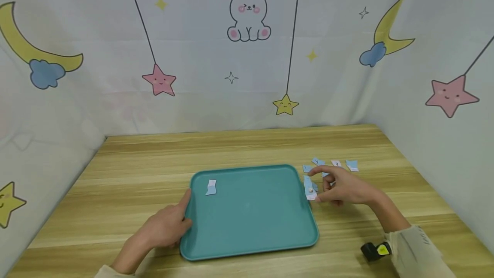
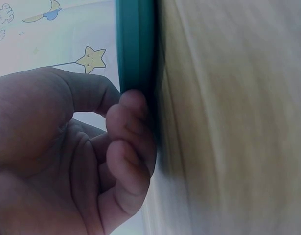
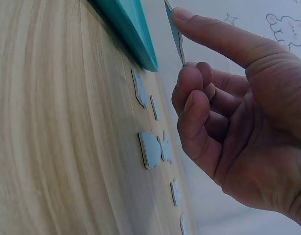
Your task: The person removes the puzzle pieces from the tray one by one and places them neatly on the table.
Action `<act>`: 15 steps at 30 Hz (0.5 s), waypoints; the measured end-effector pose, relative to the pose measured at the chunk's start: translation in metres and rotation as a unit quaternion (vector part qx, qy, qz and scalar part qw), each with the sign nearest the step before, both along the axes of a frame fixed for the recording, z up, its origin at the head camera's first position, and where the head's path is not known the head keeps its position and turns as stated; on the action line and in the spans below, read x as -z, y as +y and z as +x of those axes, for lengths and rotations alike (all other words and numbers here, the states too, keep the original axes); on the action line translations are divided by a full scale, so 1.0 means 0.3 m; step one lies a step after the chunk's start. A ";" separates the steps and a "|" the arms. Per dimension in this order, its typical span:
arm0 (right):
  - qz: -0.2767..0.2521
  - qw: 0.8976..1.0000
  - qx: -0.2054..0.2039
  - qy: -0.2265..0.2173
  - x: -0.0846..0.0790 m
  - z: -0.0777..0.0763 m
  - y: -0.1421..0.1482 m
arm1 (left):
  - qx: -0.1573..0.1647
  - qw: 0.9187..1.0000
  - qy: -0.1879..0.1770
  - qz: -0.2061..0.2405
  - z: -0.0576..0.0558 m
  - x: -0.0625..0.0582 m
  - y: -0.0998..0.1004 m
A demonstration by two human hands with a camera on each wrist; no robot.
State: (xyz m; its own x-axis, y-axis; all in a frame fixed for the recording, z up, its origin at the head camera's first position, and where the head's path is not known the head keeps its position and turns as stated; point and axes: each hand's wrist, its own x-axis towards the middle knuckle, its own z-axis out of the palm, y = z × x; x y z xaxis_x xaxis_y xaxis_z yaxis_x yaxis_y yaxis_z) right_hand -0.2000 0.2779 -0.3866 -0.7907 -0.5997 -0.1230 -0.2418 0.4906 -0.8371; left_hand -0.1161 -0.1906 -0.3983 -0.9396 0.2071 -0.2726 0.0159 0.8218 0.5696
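A teal tray (image 1: 251,213) lies on the wooden table, and my left hand (image 1: 166,226) grips its left edge. In the left wrist view, curled fingers (image 2: 128,166) meet the underside of the tray rim (image 2: 136,44). One small blue-and-white puzzle piece (image 1: 211,187) rests near the tray's upper left corner. Just past the right rim, my right hand (image 1: 341,188) pinches another light blue and white puzzle piece (image 1: 310,188). That piece appears edge-on in the right wrist view, raised above the table between thumb and fingertips (image 3: 182,13).
Several more flat puzzle pieces (image 1: 352,165) lie on the table (image 1: 239,147) beyond and beside my right hand. A black wrist-worn device (image 1: 372,251) sits by the right sleeve. Patterned white cloth (image 1: 208,55) hangs behind and along the sides.
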 end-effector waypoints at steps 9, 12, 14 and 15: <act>-0.012 1.000 0.000 -0.004 0.003 -0.001 0.049 | 0.000 1.000 0.002 0.000 0.002 -0.004 0.002; -0.013 1.000 0.002 -0.006 0.003 -0.001 0.063 | -0.001 1.000 0.002 0.000 0.002 -0.005 0.002; -0.013 1.000 0.008 -0.006 0.002 0.000 0.072 | 0.000 1.000 0.002 0.001 0.002 -0.005 0.001; -0.013 1.000 0.011 -0.006 0.002 0.000 0.077 | 0.000 1.000 0.002 0.002 0.002 -0.005 0.001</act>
State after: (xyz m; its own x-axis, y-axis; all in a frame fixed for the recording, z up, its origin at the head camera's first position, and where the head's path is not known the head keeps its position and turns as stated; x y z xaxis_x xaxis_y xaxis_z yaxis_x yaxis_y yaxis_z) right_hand -0.1999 0.3009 -0.3873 -0.8018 -0.5859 -0.1181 -0.2206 0.4737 -0.8526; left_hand -0.1155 -0.1902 -0.3967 -0.9406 0.2082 -0.2682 0.0184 0.8200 0.5721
